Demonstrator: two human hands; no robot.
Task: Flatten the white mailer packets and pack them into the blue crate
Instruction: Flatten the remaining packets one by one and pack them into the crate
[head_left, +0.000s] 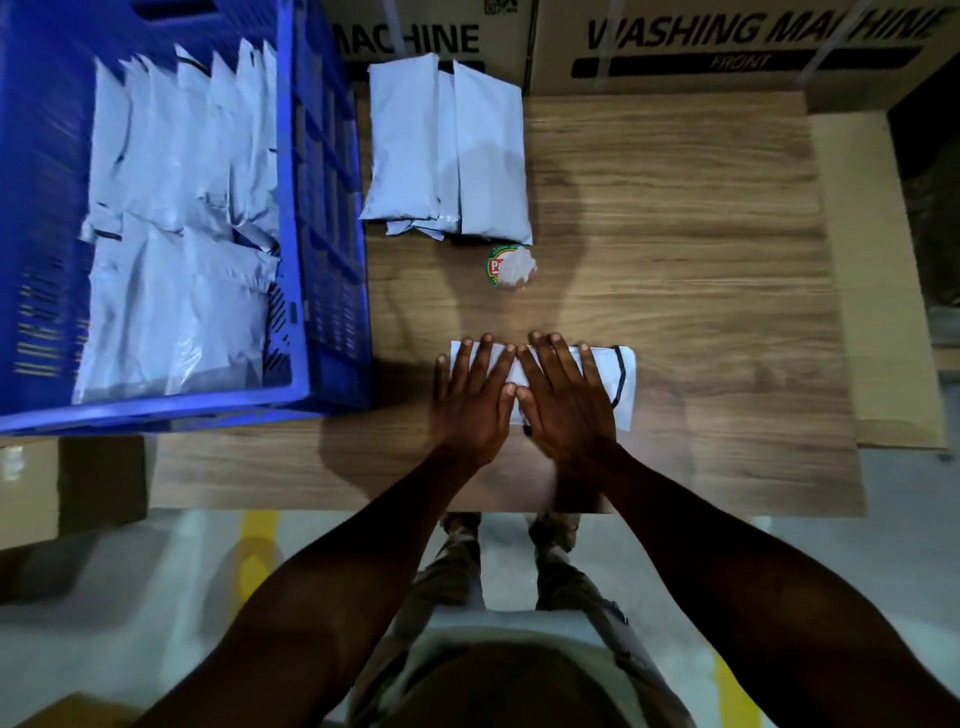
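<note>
A white mailer packet lies flat on the wooden table, near its front edge. My left hand and my right hand press down on it side by side, fingers straight and spread, thumbs touching. Only the packet's right end with a black line and a strip at the fingertips show. A pile of white packets lies at the back of the table. The blue crate stands at the left, with several white packets standing in rows inside.
A small round lid or container with a red and green label sits between the pile and my hands. Washing machine cartons stand behind the table. A cardboard box adjoins the table's right side.
</note>
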